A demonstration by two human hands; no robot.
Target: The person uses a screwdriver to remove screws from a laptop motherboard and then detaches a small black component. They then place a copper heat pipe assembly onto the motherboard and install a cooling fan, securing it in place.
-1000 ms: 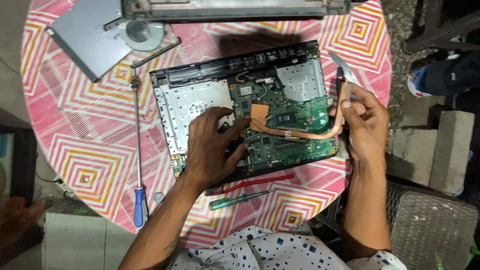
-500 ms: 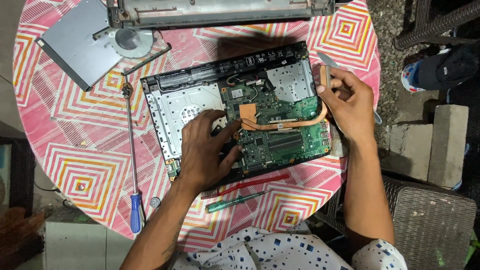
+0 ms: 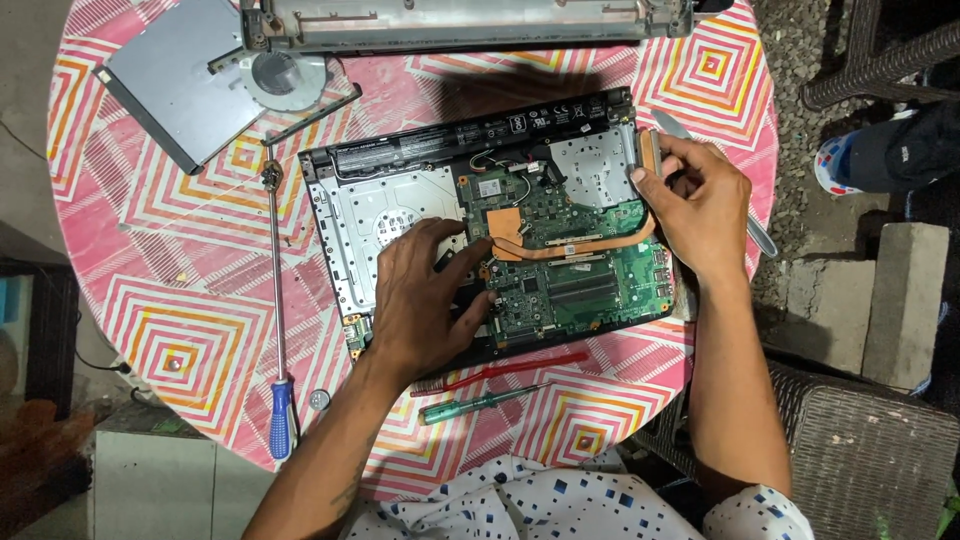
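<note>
From the head view, an opened laptop base [image 3: 490, 235] lies near the middle of the round worktop [image 3: 180, 330], which wears a pink cloth with diamond patterns. Inside it sit a green circuit board [image 3: 575, 285] and a silver metal plate. A copper pipe [image 3: 590, 243] curves from a square copper pad across the board to its right end. The right hand [image 3: 700, 205] pinches that end with curled fingers. The left hand [image 3: 425, 300] presses flat on the board, fingers spread. A long screwdriver [image 3: 277, 320] with a blue handle lies left of the base.
</note>
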